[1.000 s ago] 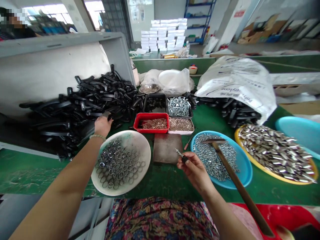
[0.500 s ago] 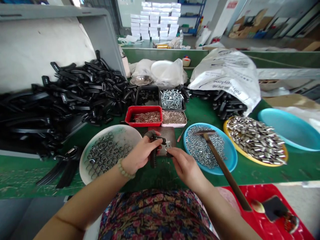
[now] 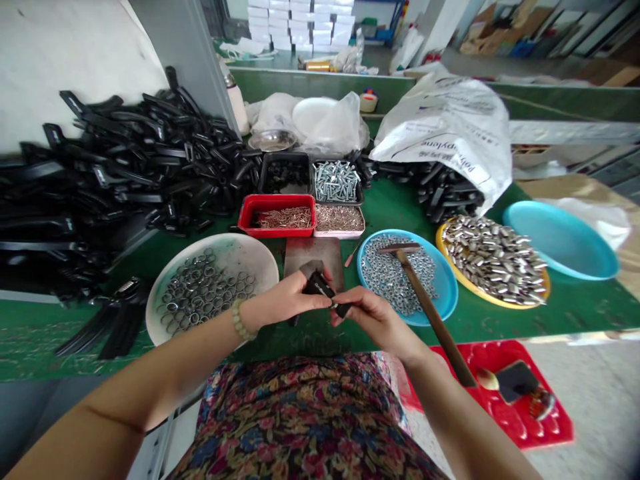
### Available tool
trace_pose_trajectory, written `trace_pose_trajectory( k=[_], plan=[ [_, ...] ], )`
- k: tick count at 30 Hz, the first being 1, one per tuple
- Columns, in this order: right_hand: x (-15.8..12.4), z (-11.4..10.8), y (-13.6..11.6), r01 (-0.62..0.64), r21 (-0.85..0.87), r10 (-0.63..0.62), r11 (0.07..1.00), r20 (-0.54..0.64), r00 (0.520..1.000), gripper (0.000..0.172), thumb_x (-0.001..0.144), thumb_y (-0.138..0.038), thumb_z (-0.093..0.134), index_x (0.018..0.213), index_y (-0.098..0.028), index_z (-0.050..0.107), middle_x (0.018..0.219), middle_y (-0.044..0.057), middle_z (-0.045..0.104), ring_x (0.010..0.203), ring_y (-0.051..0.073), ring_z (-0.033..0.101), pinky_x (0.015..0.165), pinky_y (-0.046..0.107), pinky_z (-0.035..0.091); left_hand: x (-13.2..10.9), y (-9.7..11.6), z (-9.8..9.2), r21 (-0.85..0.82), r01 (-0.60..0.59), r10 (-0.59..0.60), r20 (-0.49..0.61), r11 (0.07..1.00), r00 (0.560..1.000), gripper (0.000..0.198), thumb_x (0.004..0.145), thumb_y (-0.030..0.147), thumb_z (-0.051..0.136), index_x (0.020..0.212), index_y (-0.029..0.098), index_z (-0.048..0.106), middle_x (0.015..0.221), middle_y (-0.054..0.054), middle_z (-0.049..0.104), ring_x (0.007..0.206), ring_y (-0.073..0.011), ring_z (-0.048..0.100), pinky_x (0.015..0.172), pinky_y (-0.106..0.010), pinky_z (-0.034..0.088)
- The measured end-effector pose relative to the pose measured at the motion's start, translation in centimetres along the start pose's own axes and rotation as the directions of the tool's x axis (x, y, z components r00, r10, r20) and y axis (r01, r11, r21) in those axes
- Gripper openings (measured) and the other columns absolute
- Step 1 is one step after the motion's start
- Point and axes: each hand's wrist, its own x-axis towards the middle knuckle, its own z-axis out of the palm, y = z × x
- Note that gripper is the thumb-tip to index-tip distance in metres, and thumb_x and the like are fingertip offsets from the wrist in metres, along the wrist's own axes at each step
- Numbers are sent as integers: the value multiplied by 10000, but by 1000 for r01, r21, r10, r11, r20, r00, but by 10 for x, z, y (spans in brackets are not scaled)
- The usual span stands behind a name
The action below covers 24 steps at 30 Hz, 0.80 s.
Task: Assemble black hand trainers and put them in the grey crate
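Note:
A black plastic part (image 3: pixel 318 285) is gripped in my left hand (image 3: pixel 295 295), whose fingers wrap its upper side. The fingers of my right hand (image 3: pixel 373 317) pinch a small black piece (image 3: pixel 343 309) at the part's right end, and the two hands nearly meet there. Behind them a flat metal plate (image 3: pixel 305 251) lies on the green table. A white bowl of metal rings (image 3: pixel 265 250) stands to the left. On the right, a hammer (image 3: pixel 425 297) rests across a blue bowl of small nuts (image 3: pixel 453 293).
Black handles (image 3: pixel 150 153) are heaped at the left. Behind the plate stand a red tray of pins (image 3: pixel 277 233), a white tray (image 3: pixel 340 233) and a black tray of screws (image 3: pixel 336 181). A yellow bowl of metal pieces (image 3: pixel 500 267) and an empty blue basin (image 3: pixel 565 240) sit right.
The black part has turned in my left hand, and its end now meets the small black piece. The metal ring seen earlier between the hands is mostly hidden. The view has shifted.

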Motion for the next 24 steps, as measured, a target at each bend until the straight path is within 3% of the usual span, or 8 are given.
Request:
trace_pose_trajectory(
  k=[5,9,14,18,21,24],
  plan=[
    [8,7,2,41,257,-29,966,-52,998,179,911,-215,549,1082,-253,588,867,-7,671,720,122,690,693,293,558,-4,2,8,-70,-89,85,-50,994,995,434,717,274,741,1049,179,478,893,-1,625,811,-139,589,732,-267,460],
    [13,12,-1,102,210,-68,972,-164,984,200,885,-221,590,1066,-275,656,859,-7,668,675,111,684,671,273,557,-4,1,14,-185,-128,104,-131,974,986,427,716,223,743,1026,180,453,861,-5,657,782,-141,631,744,-275,476],
    [14,18,-1,63,197,-26,978,-185,982,224,883,-224,589,1080,-290,674,833,0,674,671,118,674,664,281,554,-5,0,17,-299,-124,89,-127,946,988,456,712,203,739,1034,199,417,749,30,660,659,-132,644,683,-271,493],
    [15,23,-1,44,203,1,978,-216,976,248,885,-221,582,1112,-284,661,842,4,666,682,120,672,660,278,545,-6,3,19,-354,-126,44,-230,927,972,450,691,185,734,1023,201,431,693,59,633,603,-112,626,627,-239,486],
    [16,25,-2,17,227,38,974,-239,970,224,886,-242,583,1095,-268,660,831,4,664,688,123,670,667,286,543,-7,5,19,-351,-123,36,-245,928,969,439,711,198,707,1057,203,438,675,57,630,591,-117,622,606,-240,484],
    [21,24,-1,-28,361,111,932,-214,971,294,864,-278,617,1156,-275,586,828,0,678,645,126,665,645,298,546,-6,4,18,-289,-120,53,-230,950,972,385,734,219,690,1049,194,469,716,31,645,634,-122,627,644,-255,494]
  ],
)
